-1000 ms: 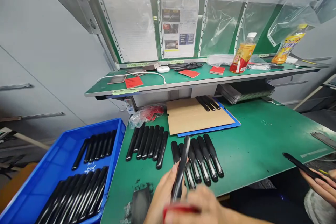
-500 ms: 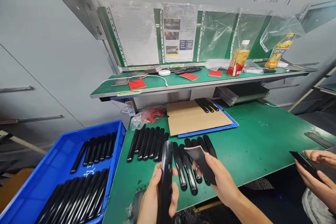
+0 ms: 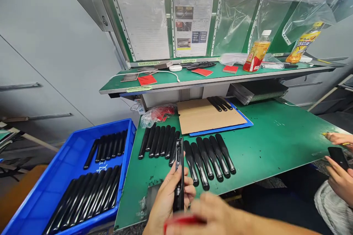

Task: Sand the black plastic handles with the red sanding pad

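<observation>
My left hand (image 3: 165, 194) is wrapped round a long black plastic handle shell (image 3: 179, 191), held upright with its hollow, ribbed inside showing. Close beside its lower end is my right hand (image 3: 217, 214), smeared by motion. It grips a sanding pad (image 3: 183, 221) whose red face shows; whether the pad touches the shell I cannot tell. Beyond my hands, a row of black handle shells (image 3: 204, 161) lies on the green table (image 3: 264, 150), and a second group of shells (image 3: 158, 141) is further left.
A blue bin (image 3: 79, 134) with rows of black shells stands at the left. Behind are cardboard (image 3: 206, 119), a plastic bag (image 3: 157, 114) and a shelf (image 3: 193, 82) with red pads and bottles (image 3: 256, 53). Another person's hands (image 3: 340, 172) hold a black part at right.
The black shell has turned from its smooth outside to its hollow inside. My right hand has moved down and left, close to the shell, and the pad's red face now shows.
</observation>
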Demonstrator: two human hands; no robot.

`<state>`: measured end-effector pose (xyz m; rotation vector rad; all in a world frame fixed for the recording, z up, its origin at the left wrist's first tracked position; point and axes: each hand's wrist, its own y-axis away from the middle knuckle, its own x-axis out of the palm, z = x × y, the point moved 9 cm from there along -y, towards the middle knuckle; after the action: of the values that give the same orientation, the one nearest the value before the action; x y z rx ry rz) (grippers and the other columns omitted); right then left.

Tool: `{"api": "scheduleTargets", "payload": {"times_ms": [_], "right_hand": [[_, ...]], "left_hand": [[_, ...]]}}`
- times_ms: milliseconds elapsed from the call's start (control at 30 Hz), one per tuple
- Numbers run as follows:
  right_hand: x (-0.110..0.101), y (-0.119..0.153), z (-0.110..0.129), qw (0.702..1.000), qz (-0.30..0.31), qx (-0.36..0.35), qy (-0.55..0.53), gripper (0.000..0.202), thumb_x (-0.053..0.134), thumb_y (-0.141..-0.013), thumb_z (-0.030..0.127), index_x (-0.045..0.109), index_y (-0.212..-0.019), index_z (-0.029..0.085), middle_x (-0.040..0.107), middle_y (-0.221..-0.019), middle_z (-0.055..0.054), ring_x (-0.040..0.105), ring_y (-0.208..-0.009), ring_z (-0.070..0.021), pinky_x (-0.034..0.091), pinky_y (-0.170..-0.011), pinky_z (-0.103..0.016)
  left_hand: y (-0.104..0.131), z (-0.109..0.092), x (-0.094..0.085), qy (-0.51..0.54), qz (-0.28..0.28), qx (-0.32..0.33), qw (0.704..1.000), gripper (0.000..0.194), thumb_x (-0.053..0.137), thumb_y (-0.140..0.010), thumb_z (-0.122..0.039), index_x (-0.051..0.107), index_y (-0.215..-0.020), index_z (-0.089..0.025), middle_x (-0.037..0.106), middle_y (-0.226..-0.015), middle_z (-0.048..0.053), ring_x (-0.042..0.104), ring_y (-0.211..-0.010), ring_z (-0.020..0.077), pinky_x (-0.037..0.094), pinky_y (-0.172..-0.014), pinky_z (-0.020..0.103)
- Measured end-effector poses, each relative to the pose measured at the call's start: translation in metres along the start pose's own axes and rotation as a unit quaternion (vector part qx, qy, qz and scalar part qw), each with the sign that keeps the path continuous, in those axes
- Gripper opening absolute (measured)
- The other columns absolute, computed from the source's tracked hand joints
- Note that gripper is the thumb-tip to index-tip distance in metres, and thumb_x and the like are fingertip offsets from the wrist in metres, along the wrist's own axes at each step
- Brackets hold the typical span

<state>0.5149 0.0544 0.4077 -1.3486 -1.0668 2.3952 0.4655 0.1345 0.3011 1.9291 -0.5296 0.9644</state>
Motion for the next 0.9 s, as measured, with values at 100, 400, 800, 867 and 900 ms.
{"api": "scheduleTargets", "payload": {"times_ms": [100,400,800,867,900], "right_hand": [[0.0,-0.004,0.009,0.996,-0.008,-0.076,0.041,0.039,0.036,-0.107,0.034,0.06,-0.136,0.022,0.076,-0.117,-0.008,0.068,-0.097,-0.0173,0.055,-0.084,-0.031],[-0.018,-0.028,-0.117,0.96,0.155,0.209,-0.104,0.045,0.041,-0.104,0.05,0.074,-0.117,0.022,0.074,-0.119,-0.013,0.064,-0.104,-0.0265,0.045,-0.095,-0.044],[0.038,0.038,-0.084,0.75,-0.096,0.439,-0.486,0.06,0.033,-0.102,0.055,0.048,-0.146,0.018,0.066,-0.101,-0.011,0.055,-0.075,-0.0175,0.048,-0.068,-0.031],[0.034,0.037,-0.078,0.743,-0.19,0.413,-0.492,0.057,0.047,-0.098,0.057,0.051,-0.145,0.027,0.062,-0.124,-0.011,0.056,-0.088,-0.0194,0.049,-0.079,-0.034],[0.029,0.036,-0.074,0.768,-0.215,0.394,-0.457,0.056,0.049,-0.097,0.059,0.05,-0.146,0.031,0.057,-0.134,-0.01,0.055,-0.096,-0.0208,0.048,-0.086,-0.036]], "left_hand": [[0.0,0.004,-0.002,-0.034,0.008,-0.02,0.999,0.06,0.085,-0.077,-0.019,0.063,-0.132,-0.024,0.064,-0.086,0.001,0.062,-0.065,0.011,0.052,-0.057,0.021],[0.041,0.001,0.021,-0.155,0.231,-0.029,0.96,0.028,0.088,-0.075,-0.03,0.08,-0.099,-0.018,0.05,-0.057,-0.004,0.047,-0.045,0.0038,0.038,-0.05,0.019],[-0.019,-0.125,0.043,0.166,0.1,0.256,0.947,0.025,0.044,-0.098,-0.033,0.06,-0.101,-0.014,0.046,-0.065,-0.005,0.05,-0.051,0.0087,0.044,-0.049,0.02],[-0.022,-0.127,0.056,0.156,0.09,0.265,0.947,0.022,0.046,-0.09,-0.022,0.058,-0.106,-0.014,0.049,-0.069,-0.004,0.052,-0.056,0.0098,0.049,-0.056,0.022],[-0.021,-0.125,0.062,0.155,0.088,0.262,0.948,0.024,0.046,-0.085,-0.016,0.057,-0.107,-0.014,0.049,-0.068,-0.004,0.051,-0.055,0.0085,0.048,-0.056,0.02]]}}
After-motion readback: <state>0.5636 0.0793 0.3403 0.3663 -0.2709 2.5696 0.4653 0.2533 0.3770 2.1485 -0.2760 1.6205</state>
